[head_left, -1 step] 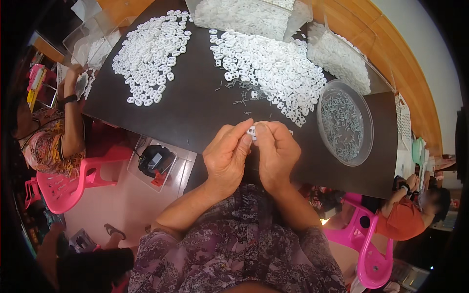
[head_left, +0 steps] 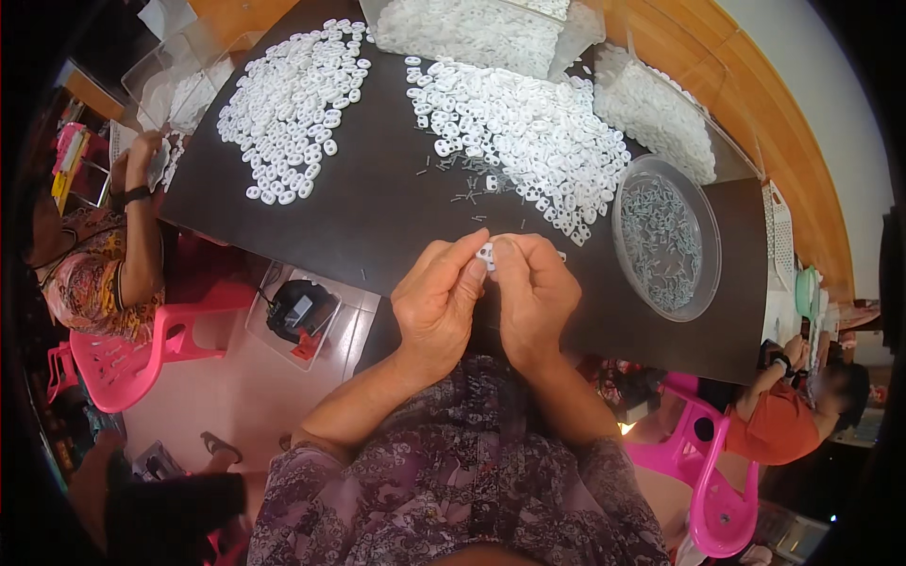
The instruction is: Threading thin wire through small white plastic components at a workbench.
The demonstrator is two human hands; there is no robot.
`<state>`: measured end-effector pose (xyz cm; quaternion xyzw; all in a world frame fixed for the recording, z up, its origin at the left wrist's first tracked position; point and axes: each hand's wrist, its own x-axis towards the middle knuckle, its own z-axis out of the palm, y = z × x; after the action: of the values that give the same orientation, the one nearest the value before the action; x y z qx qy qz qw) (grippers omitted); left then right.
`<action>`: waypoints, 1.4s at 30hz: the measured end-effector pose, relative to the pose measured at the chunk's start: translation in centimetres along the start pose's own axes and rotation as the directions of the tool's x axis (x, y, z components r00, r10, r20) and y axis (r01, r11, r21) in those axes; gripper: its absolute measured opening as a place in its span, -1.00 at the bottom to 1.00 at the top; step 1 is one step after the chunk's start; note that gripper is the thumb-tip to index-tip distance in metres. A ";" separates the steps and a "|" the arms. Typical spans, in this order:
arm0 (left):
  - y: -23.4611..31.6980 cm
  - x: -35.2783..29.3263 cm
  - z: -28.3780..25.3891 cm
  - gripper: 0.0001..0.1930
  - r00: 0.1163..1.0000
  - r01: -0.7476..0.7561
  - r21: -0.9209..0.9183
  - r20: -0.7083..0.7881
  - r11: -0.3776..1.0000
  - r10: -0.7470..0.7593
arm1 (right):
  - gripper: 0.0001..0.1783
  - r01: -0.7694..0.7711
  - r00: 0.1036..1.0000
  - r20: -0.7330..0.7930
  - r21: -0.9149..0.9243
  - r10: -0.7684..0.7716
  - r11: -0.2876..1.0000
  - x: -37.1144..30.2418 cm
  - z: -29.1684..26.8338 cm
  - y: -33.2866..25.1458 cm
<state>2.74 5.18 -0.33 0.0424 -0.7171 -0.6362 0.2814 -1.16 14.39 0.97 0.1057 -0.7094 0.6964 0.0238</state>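
Close to the table's near edge, my left hand (head_left: pixel 440 300) and my right hand (head_left: pixel 536 294) meet, fingertips together. Between them they pinch a small white plastic piece with holes (head_left: pixel 486 253), mostly covered by thumbs and fingers. Beyond my hands lies a heap of similar loose white pieces (head_left: pixel 528 123). Small grey metal pins (head_left: pixel 469 197) are scattered along the near side of that heap. Another pile of white oval pieces (head_left: pixel 293 104) spreads over the table to the left.
A round clear dish (head_left: pixel 714 255) of grey pins stands right on the dark table (head_left: pixel 377 203). Clear bins (head_left: pixel 590 38) of white pieces line the back. Pink chairs (head_left: pixel 189 325) flank the table, with a person (head_left: pixel 99 264) at left and another (head_left: pixel 779 420) at right.
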 end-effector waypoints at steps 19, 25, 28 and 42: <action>0.1 0.2 0.5 -0.80 0.942 0.211 -0.538 -0.112 0.816 -0.318 | -0.89 -0.072 0.992 -0.077 0.269 0.096 0.960 0.0 1.6 0.1; -0.2 0.5 0.0 -0.83 0.965 0.172 -0.404 -0.116 0.899 -0.237 | -0.90 -0.084 0.991 -0.083 0.229 0.105 0.970 0.1 1.5 0.2; -0.4 0.6 -0.4 -0.81 0.981 0.108 -0.350 -0.114 0.931 -0.157 | -0.90 -0.107 0.990 -0.064 0.239 0.125 0.965 0.4 1.4 0.1; -0.8 0.6 -1.1 -0.73 0.980 0.174 -0.301 -0.044 0.938 -0.196 | -0.87 -0.145 0.989 0.020 0.123 0.143 0.982 0.9 0.8 0.1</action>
<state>2.51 3.83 -0.88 0.0903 -0.5961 -0.7577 0.2498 -1.99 13.47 1.00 0.0593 -0.6708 0.7383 -0.0372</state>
